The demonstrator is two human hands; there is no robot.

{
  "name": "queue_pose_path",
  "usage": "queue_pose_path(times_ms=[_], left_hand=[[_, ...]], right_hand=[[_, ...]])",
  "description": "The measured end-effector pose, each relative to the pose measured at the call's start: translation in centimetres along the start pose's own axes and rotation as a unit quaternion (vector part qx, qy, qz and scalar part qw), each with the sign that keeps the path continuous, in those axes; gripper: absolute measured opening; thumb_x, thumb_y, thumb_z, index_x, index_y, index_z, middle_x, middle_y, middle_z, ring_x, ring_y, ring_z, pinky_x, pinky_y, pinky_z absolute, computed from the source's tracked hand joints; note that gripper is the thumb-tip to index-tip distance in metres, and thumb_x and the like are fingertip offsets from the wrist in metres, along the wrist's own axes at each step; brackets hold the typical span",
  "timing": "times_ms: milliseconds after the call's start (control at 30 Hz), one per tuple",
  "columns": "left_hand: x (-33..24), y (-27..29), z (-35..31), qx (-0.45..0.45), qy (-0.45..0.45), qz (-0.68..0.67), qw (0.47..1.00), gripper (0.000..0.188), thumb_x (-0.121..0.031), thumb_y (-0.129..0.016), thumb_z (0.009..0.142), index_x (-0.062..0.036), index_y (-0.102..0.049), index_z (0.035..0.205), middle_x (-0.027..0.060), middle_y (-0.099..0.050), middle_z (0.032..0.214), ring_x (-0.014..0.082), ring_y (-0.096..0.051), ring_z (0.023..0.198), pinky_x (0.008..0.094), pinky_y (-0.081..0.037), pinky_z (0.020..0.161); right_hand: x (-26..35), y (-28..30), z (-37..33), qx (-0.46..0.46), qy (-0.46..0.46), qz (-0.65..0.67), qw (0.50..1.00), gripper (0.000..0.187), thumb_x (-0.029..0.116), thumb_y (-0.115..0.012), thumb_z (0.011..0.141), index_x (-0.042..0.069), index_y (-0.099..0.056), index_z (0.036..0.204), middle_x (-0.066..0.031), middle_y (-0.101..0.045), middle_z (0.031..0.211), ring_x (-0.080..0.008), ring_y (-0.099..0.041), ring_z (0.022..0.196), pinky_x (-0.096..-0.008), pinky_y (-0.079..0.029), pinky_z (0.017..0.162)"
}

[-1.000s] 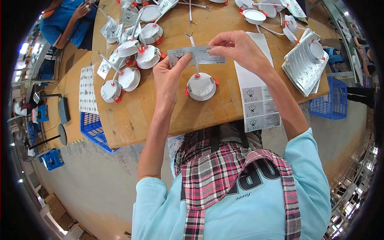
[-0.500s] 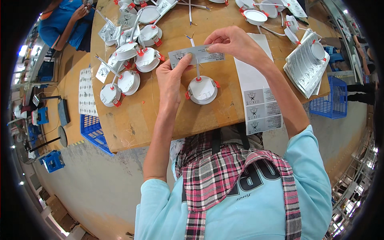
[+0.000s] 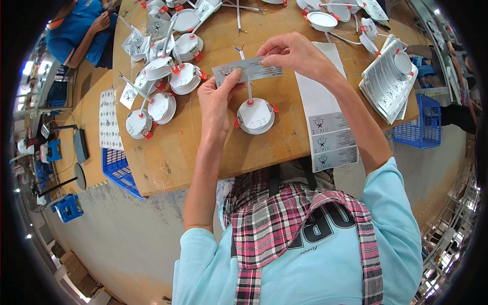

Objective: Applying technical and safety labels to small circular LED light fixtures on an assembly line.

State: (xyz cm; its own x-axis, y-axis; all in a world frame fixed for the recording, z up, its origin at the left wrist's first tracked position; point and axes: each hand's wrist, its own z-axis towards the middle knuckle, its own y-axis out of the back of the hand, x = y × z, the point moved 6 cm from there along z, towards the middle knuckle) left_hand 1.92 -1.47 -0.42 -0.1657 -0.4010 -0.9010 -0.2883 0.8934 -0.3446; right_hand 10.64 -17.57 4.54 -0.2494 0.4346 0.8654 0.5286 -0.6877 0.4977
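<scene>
A silver-grey printed label [image 3: 254, 69] is stretched flat across the white cable of a round white downlight [image 3: 256, 118]. The downlight lies on the table with red spring clips at its sides, and the cable's bare wire ends stick out beyond the label. My left hand [image 3: 216, 104] pinches the label's left part, thumb on top, fingers mostly hidden beneath. At the label's right part, my right hand [image 3: 292, 55] grips the edge between thumb and fingertips. Under my right forearm lies a white backing strip [image 3: 316, 89] with several grey labels [image 3: 328, 142] at its near end.
Several downlights with labelled cables [image 3: 161, 108] crowd the left of the cardboard-covered table [image 3: 203, 165]. More lights [image 3: 322, 21] lie at the far right. A stack of label sheets [image 3: 384, 84] sits at the right edge. Blue crates [image 3: 418, 122] flank the table. A person in blue stands far left.
My hands keep their hold on the label with hardly any movement. The whole view has shifted slightly. At the far left, the other person's hands have moved.
</scene>
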Motion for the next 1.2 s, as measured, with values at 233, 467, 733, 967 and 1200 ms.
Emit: queue_pose_path(times_ms=[233,467,733,967,1200], left_hand=[[0.4,0.2,0.0,0.008,0.023,-0.023,0.999,0.018,-0.012,-0.067,0.084,0.0016,-0.063,0.096,0.0104,-0.067,0.091,0.014,-0.065,0.076,0.0248,-0.055,0.07],[0.9,0.1,0.0,0.023,0.042,-0.055,0.997,0.018,-0.012,-0.067,0.084,0.0011,-0.063,0.096,0.0098,-0.067,0.089,0.0134,-0.064,0.076,0.0248,-0.054,0.07],[1.0,-0.1,0.0,0.035,0.046,-0.055,0.997,0.019,-0.012,-0.065,0.085,0.001,-0.063,0.099,0.0099,-0.067,0.092,0.0138,-0.064,0.078,0.0249,-0.053,0.071],[1.1,-0.3,0.1,0.045,0.052,-0.05,0.996,0.021,-0.013,-0.065,0.086,0.002,-0.063,0.1,0.0103,-0.067,0.093,0.0143,-0.064,0.079,0.0253,-0.053,0.071],[1.2,-0.4,0.0,0.053,0.062,-0.043,0.996,0.023,-0.016,-0.066,0.086,0.0028,-0.064,0.099,0.0095,-0.067,0.088,0.0122,-0.064,0.077,0.0236,-0.052,0.069]], right_hand=[[0.0,-0.1,-0.2,-0.005,0.001,-0.008,1.0,0.024,0.019,-0.067,0.076,0.0,-0.068,0.091,-0.0067,-0.064,0.071,-0.0135,-0.057,0.067,-0.0285,-0.045,0.061],[-0.3,-0.1,-0.4,0.003,0.004,0.0,1.0,0.023,0.02,-0.066,0.077,0.002,-0.067,0.092,-0.0022,-0.059,0.065,-0.0106,-0.052,0.061,-0.0274,-0.039,0.055],[-0.7,0.2,-0.5,-0.041,0.029,-0.082,0.995,0.031,0.031,-0.063,0.085,0.003,-0.065,0.098,-0.0061,-0.063,0.087,-0.015,-0.057,0.082,-0.0309,-0.045,0.077],[0.6,-1.5,1.2,0.034,-0.008,-0.049,0.998,0.033,0.034,-0.066,0.082,0.003,-0.067,0.091,-0.0074,-0.064,0.093,-0.0156,-0.056,0.084,-0.0319,-0.045,0.075],[-0.9,-2.4,1.1,0.017,-0.039,0.032,0.999,0.036,0.035,-0.068,0.076,-0.001,-0.068,0.079,-0.0043,-0.059,0.064,-0.011,-0.052,0.058,-0.0286,-0.041,0.052]])
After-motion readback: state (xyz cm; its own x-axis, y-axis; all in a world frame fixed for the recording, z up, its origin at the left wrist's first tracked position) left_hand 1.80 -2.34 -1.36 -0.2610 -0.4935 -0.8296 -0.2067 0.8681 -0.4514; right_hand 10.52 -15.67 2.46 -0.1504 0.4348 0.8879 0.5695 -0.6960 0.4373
